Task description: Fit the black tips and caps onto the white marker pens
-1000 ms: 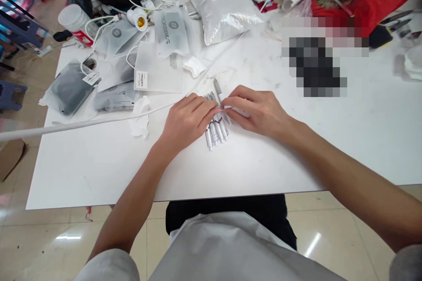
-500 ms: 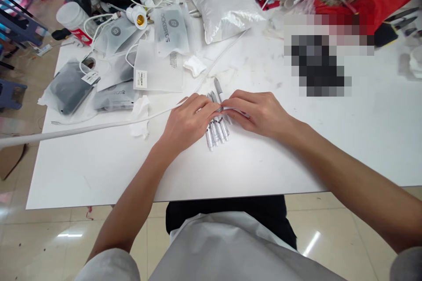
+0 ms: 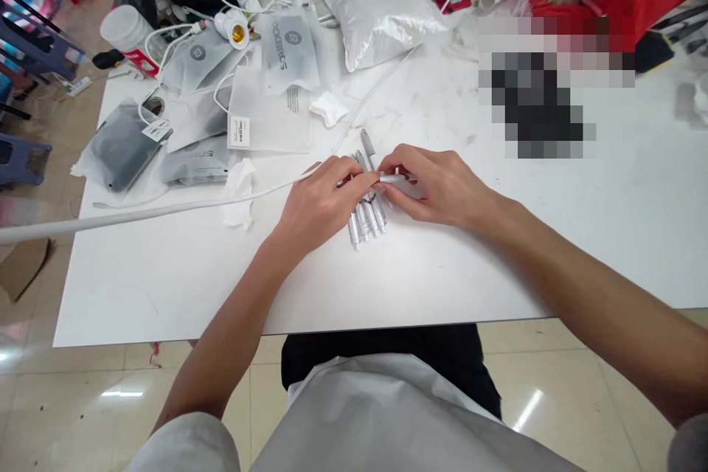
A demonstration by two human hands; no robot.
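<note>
One white table (image 3: 442, 280) stands on shiny floor tiles (image 3: 71, 398). The left hand (image 3: 325, 199) and right hand (image 3: 434, 181) pinch one pen (image 3: 394, 178).

11 o'clock: frosted, rectangular plastic pouch (image 3: 290, 63) bears "OCKBROS", preceding letter unclear. Small print on rectangular white paper sticker (image 3: 240, 131), 10 o'clock, and bulging white plastic bag (image 3: 384, 18), 12 o'clock: illegible.

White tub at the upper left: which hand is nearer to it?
Left. The left hand is below and to the right of the white tub; the right hand is also below it but farther to the right.
</note>
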